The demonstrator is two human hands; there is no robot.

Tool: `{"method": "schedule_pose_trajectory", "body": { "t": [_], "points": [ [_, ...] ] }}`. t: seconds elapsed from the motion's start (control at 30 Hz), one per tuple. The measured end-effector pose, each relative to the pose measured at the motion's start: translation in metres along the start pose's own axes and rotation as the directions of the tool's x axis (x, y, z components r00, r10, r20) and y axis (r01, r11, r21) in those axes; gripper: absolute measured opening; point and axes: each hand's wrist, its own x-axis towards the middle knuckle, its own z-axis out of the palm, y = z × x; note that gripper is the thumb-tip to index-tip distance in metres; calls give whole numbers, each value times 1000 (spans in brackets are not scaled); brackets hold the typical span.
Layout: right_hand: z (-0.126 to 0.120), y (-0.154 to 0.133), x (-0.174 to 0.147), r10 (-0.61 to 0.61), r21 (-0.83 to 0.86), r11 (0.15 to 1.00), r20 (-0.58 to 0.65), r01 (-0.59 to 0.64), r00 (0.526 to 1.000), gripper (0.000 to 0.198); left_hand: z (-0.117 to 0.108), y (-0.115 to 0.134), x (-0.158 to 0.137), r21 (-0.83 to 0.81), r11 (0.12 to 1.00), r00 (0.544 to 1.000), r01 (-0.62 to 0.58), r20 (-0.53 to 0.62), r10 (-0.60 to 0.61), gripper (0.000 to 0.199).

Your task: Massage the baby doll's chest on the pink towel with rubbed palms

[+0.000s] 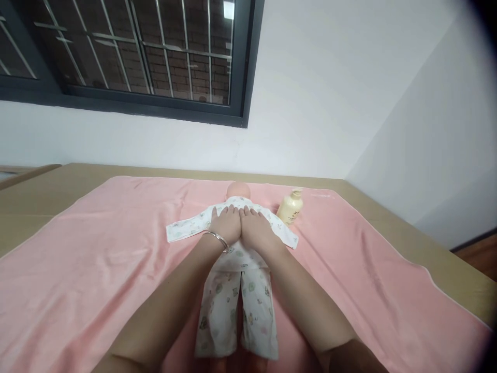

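Observation:
A baby doll (pixel 238 190) lies on a pink cloth, its head toward the wall and its arms spread to the sides. It wears a white printed top (pixel 188 228) and matching white printed trousers (pixel 219 305). Side by side on the upper part of the top rest my left hand (pixel 225 225), with a silver bangle (pixel 219 239) at its wrist, and my right hand (pixel 256 226). Both hands lie flat, palms down, fingers pointing to the doll's head and the inner edges touching. Neither one grips anything. Whether the doll is face up or face down I cannot tell.
A pale yellow pump bottle (pixel 290 207) leans beside the doll's right-hand sleeve. Under everything spreads the pink cloth (pixel 116 243), wrinkled in places, over a wooden table (pixel 392 233). Behind stand a white wall (pixel 303 103) and a dark-framed window (pixel 240 67) with bars.

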Motion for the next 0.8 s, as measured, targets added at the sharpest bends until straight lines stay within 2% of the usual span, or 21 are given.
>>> {"method": "schedule_pose_trajectory", "body": {
  "t": [0.1,0.2,0.3,0.47,0.63,0.8],
  "points": [
    [-10,-5,-13,-40,-25,999,100,43,994,71,-8,8,-15,22,993,993,-120,22,120,53],
    [-13,-2,-11,-41,-14,999,90,42,995,67,-11,10,-15,-12,991,991,-135,18,135,49],
    [-6,7,3,-23,23,999,13,23,1000,58,-4,7,-3,-53,995,996,-88,-29,87,47],
    [18,28,30,-28,211,976,-121,53,992,48,17,-13,25,-124,992,987,-12,-162,-8,50],
    [38,43,46,162,334,936,-121,-114,979,60,29,-37,43,-236,971,975,40,-203,-89,55],
    [44,42,47,184,321,937,-125,-136,975,63,34,-43,48,-238,971,971,30,-224,-85,51]
  ]
}}
